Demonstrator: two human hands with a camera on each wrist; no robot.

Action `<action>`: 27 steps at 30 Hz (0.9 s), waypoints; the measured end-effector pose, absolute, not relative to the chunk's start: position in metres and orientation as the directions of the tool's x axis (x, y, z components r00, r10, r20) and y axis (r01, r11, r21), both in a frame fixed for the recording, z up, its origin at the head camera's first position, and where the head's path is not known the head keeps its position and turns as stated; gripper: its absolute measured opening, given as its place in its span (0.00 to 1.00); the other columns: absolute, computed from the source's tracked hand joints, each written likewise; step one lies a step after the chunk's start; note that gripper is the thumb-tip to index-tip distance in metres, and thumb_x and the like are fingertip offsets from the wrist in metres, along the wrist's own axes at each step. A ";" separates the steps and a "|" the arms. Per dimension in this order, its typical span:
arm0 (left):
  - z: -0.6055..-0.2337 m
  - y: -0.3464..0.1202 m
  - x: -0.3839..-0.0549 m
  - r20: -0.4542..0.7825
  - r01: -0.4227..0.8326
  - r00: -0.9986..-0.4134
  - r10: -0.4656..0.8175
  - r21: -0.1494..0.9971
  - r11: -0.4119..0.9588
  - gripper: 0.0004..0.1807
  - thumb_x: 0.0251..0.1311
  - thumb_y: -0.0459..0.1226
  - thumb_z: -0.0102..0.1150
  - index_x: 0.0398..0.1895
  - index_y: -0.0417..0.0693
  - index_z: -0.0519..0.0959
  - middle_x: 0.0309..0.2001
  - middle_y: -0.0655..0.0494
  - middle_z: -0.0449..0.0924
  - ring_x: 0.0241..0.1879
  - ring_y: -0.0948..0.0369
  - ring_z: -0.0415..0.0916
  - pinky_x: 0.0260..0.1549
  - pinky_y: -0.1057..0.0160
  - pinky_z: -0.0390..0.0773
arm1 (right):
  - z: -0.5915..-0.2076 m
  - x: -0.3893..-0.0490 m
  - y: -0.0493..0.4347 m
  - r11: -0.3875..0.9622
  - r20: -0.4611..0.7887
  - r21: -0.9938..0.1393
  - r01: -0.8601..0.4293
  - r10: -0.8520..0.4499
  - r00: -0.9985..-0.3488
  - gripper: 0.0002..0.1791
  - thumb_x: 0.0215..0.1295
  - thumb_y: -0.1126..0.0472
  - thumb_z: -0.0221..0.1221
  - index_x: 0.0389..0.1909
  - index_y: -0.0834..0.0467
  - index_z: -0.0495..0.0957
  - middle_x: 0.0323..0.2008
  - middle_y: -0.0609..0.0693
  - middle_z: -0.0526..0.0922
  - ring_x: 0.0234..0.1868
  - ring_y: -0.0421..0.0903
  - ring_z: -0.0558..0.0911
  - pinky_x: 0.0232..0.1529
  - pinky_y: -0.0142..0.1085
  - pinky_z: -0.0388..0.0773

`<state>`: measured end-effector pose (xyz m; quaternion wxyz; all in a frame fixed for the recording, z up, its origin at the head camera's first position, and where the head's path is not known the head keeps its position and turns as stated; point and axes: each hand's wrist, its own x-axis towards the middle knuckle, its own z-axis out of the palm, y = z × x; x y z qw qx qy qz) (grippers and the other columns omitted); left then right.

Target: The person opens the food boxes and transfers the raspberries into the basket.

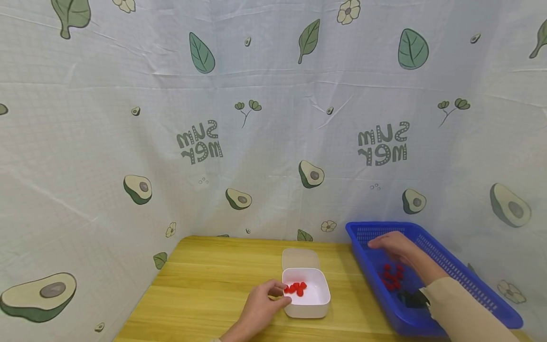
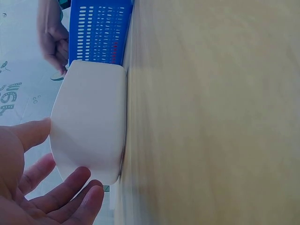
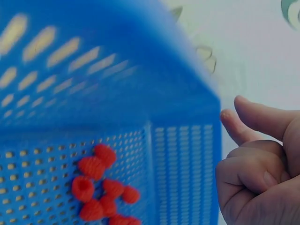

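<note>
Left hand (image 1: 262, 304), fingers spread, box (image 1: 306, 311) at its fingertips, likely for steadying; right hand (image 1: 397, 247), seemingly empty, thumb and forefinger apart, over basket (image 1: 440, 254); berries (image 1: 300, 292) in box and, beneath right hand, in basket.

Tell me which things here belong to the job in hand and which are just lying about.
Likely part of the job:
- left hand, at the white box
- right hand, over the blue basket
- red berries, in both containers

Apparently just about:
- dark item in the basket, too unclear to name
- patterned curtain behind
</note>
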<state>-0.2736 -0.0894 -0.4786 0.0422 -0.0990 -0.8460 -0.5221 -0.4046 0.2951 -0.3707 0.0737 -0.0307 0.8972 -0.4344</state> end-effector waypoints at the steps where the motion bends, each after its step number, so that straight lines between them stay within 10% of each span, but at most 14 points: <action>1: -0.479 -0.089 -0.274 0.176 0.212 -0.977 0.123 0.875 0.436 0.14 0.58 0.45 0.72 0.44 0.51 0.84 0.39 0.61 0.85 0.38 0.63 0.81 0.38 0.63 0.81 | -0.369 -0.404 0.292 0.610 -0.108 -0.793 0.011 -0.121 -0.987 0.25 0.65 0.60 0.64 0.52 0.78 0.77 0.11 0.40 0.57 0.13 0.37 0.56 0.16 0.32 0.59; 27: -0.479 -0.090 -0.273 0.180 0.217 -0.976 0.126 0.873 0.438 0.15 0.57 0.46 0.72 0.44 0.51 0.83 0.40 0.60 0.86 0.39 0.61 0.81 0.40 0.58 0.83 | -0.347 -0.376 0.208 0.565 -0.112 -0.824 -0.034 -0.221 -0.969 0.17 0.64 0.61 0.66 0.49 0.69 0.84 0.15 0.42 0.60 0.13 0.37 0.55 0.16 0.29 0.57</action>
